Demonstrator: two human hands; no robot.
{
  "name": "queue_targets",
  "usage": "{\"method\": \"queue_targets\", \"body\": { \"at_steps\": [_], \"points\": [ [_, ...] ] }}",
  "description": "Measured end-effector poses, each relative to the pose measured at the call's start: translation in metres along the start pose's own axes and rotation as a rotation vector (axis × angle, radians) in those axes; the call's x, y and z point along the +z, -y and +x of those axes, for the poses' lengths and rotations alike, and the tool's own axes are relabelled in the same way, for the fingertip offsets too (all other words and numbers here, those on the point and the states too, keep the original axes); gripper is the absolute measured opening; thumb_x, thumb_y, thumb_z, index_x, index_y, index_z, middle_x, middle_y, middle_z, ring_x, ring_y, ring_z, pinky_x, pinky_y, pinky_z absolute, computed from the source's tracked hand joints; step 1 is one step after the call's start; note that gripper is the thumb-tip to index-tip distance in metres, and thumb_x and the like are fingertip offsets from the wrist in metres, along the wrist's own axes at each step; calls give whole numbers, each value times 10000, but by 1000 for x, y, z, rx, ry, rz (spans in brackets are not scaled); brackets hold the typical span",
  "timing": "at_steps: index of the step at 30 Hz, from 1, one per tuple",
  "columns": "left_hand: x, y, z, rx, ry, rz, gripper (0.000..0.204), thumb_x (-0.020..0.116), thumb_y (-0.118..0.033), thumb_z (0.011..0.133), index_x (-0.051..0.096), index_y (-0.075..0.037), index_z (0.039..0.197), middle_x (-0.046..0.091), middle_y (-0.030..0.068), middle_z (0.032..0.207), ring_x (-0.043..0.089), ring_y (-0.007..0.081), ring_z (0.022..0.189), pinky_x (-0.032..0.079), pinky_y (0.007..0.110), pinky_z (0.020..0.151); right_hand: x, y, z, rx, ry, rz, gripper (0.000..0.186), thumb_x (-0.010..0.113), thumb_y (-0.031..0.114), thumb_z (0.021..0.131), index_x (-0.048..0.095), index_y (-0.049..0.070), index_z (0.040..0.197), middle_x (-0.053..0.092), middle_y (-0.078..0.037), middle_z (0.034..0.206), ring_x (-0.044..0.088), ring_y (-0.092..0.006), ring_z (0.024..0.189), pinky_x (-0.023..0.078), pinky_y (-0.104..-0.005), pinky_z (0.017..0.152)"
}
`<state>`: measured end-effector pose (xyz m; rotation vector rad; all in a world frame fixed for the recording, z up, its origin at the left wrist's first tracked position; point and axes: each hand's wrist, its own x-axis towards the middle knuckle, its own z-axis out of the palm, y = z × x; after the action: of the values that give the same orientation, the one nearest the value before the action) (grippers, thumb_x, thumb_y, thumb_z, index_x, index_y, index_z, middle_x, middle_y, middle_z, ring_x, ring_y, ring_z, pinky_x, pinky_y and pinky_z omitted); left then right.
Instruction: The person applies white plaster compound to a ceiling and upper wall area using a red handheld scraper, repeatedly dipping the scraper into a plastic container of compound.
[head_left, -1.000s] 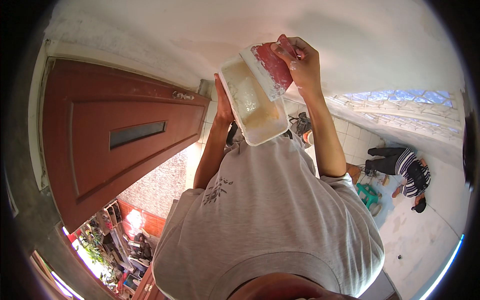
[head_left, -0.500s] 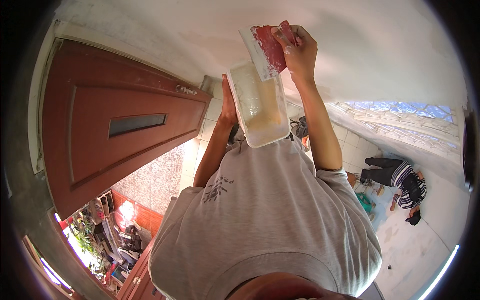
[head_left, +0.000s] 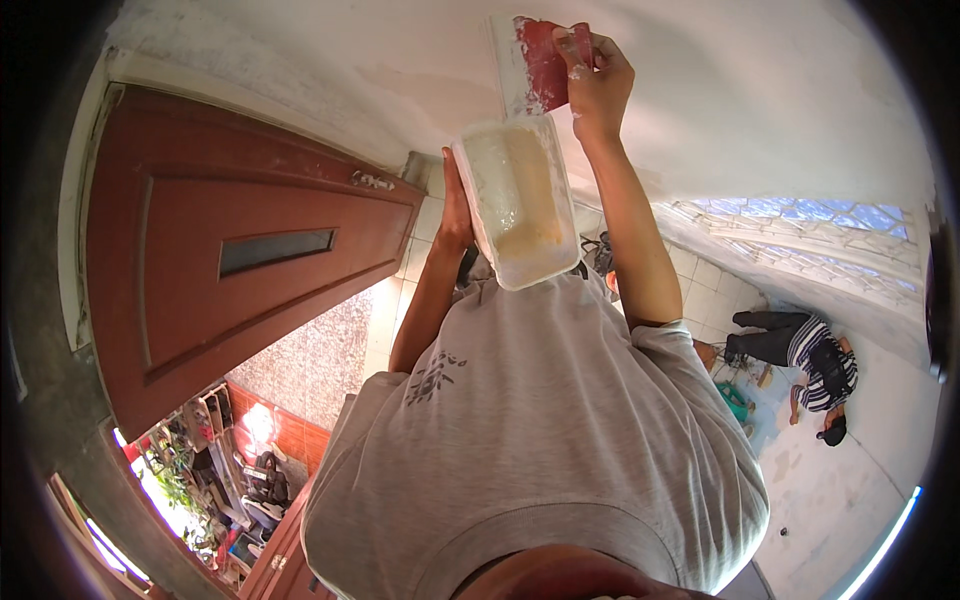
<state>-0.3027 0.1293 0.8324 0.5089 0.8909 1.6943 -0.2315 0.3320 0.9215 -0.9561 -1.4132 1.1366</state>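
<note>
My left hand (head_left: pixel 457 203) grips a white rectangular plastic tub (head_left: pixel 537 270) by its left side, in front of my chest. Inside the tub the walls are smeared, with a tan stain toward the bottom. Raised above the tub's far edge, my right hand (head_left: pixel 600 85) is closed on a wide red putty knife (head_left: pixel 545 68). White paste is smeared over its pale blade and red body. The blade's left edge meets or hovers close to the pale wall (head_left: pixel 400 45); I cannot tell if they touch.
A brown wooden door (head_left: pixel 190 200) with a narrow glass pane stands at the left. To the right, a person in a striped shirt (head_left: pixel 825 365) is near a green container (head_left: pixel 735 400). Patterned openwork (head_left: pixel 820 240) lets in light at the right. White tiles (head_left: pixel 405 265) cover the floor.
My right hand has lifted the putty knife away from the tub's rim, up toward the wall. The tub has risen slightly, still in my left hand.
</note>
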Motion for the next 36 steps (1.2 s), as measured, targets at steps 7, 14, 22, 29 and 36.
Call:
{"method": "queue_targets", "body": {
  "at_steps": [7, 14, 22, 29, 36],
  "points": [
    [-15, 5, -8, 17, 23, 88, 915, 186, -769, 1018, 402, -65, 1562, 538, 154, 1491, 580, 297, 1311, 512, 446, 1094, -20, -11, 8, 92, -69, 282, 258, 791, 168, 938, 656, -13, 1064, 688, -24, 904, 596, -85, 808, 470, -251, 703],
    [-22, -2, 4, -21, -119, -202, 896, 181, -749, 1029, 380, -66, 1575, 515, 160, 1514, 567, 311, 1326, 509, 470, 1091, -60, 0, -31, 171, 203, 756, 263, 722, 57, 935, 619, 44, 1177, 692, -92, 1180, 615, -181, 992, 483, -370, 837],
    [-15, -12, 8, -42, -77, -204, 868, 195, -738, 1034, 367, -90, 1586, 524, 145, 1508, 569, 316, 1322, 499, 504, 1091, -82, -2, -56, -233, 631, 382, 291, 691, 230, 889, 787, 6, 1047, 460, -225, 1560, 579, -322, 1316, 399, -501, 1152],
    [-40, 7, 24, -107, -57, -389, 861, 238, -744, 1025, 377, -104, 1583, 543, 138, 1485, 582, 316, 1296, 496, 516, 1082, -100, -1, -75, 90, 552, 435, 416, 527, 76, 905, 654, -91, 1265, 695, -134, 1214, 611, -231, 1196, 450, -389, 1089],
    [-41, -3, 17, -266, 44, -513, 833, 249, -723, 1036, 414, -101, 1564, 550, 149, 1480, 594, 315, 1289, 503, 502, 1083, -106, 14, -64, 319, 268, 638, 567, 602, 0, 916, 520, -39, 1475, 710, -100, 1078, 645, -109, 1022, 505, -257, 793]
  ]
}}
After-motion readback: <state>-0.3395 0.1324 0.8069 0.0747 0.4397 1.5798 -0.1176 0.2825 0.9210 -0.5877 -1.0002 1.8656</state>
